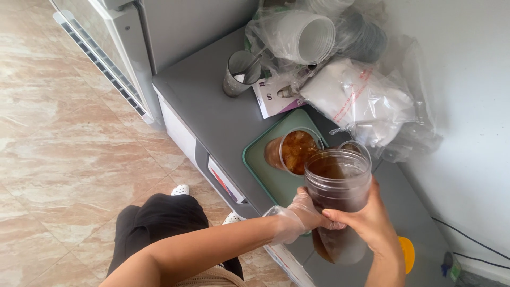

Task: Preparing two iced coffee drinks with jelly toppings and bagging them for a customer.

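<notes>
A clear plastic jar [337, 204] sits in the lower right of the frame, held above the grey counter [212, 111]. It is filled with dark brown liquid, and its wide round mouth is open. The long axis of the jar runs from the lower part of the frame toward the upper part, and the mouth points up and away, toward a clear cup [291, 151] just beside it. This cup holds brown liquid with ice and stands on a pale green tray [265, 172] in the middle of the frame.

The left hand [300, 215] wears a thin clear glove and comes in from the lower left along a bare forearm. Its fingers are wrapped on the left side of the jar. The right hand [374, 223] is bare and rises from the bottom edge. Its fingers are closed around the right side of the jar, with the thumb laid across the front wall.
</notes>
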